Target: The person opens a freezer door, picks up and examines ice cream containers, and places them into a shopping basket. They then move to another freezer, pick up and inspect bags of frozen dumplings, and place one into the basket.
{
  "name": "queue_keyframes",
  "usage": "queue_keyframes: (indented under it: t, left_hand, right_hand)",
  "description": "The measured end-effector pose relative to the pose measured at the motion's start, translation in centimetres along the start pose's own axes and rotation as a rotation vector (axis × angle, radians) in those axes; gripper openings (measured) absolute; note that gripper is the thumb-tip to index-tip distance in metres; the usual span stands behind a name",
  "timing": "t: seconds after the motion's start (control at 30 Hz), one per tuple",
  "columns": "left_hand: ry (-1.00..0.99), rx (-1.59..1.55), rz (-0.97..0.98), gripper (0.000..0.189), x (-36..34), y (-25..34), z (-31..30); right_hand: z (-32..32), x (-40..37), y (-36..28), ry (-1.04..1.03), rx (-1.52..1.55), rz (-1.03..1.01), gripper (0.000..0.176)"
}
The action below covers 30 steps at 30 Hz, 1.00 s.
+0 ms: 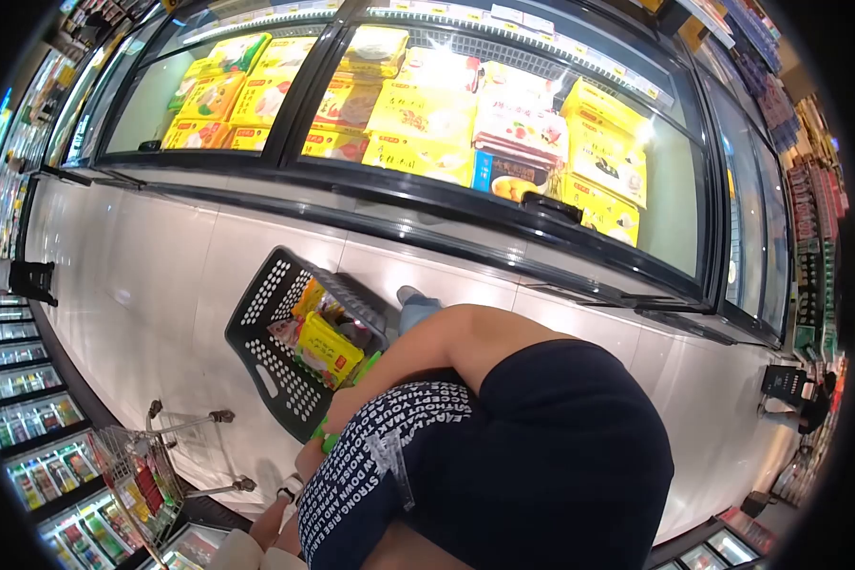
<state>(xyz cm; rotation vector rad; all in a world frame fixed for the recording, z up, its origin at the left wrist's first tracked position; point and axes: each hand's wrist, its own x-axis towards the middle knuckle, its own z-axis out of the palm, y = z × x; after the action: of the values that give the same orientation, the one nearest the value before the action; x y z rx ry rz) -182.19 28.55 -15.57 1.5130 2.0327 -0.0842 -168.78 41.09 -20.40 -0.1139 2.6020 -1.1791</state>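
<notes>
Dark basket (249, 334) with little round holes, bright yellow pack (328, 349) inside, right hand (341, 407) by green handle (373, 362), can't tell either hand's grip

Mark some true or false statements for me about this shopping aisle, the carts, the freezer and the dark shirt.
1. A yellow packet lies in the dark cart. True.
2. The dark shirt is completely plain. False: it has white lettering.
3. A blue box is among the yellow packages in the freezer. True.
4. The wire cart is inside the freezer. False: it stands on the floor.
5. The floor is covered in dark carpet. False: it is pale tile.
</notes>
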Motion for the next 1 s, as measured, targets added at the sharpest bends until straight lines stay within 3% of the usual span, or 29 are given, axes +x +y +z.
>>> queue_keyframes:
  t: [0.2,0.3,0.37,0.5,1.0]
  left_hand:
    - [0.254,-0.006,-0.049,0.021,3.9,1.6,1.7]
    - [0.342,0.0,-0.076,0.019,4.6,2.7,2.7]
    - [0.287,0.068,-0.082,0.019,4.6,2.8,2.6]
    - [0.362,0.013,-0.048,0.02,4.1,2.8,2.4]
    - [0.469,-0.094,0.164,0.017,5.3,-4.8,1.6]
  right_hand:
    - [-4.7,-1.3,4.6,-0.013,0.097,-0.069,0.025]
    - [-4.3,-1.6,5.2,0.015,0.062,0.036,0.021]
    - [-4.7,-1.8,5.6,0.011,0.093,0.077,0.022]
    - [-4.5,-1.5,5.2,-0.033,0.096,0.123,0.022]
    - [-5.4,4.5,3.8,-0.056,0.061,0.265,0.029]
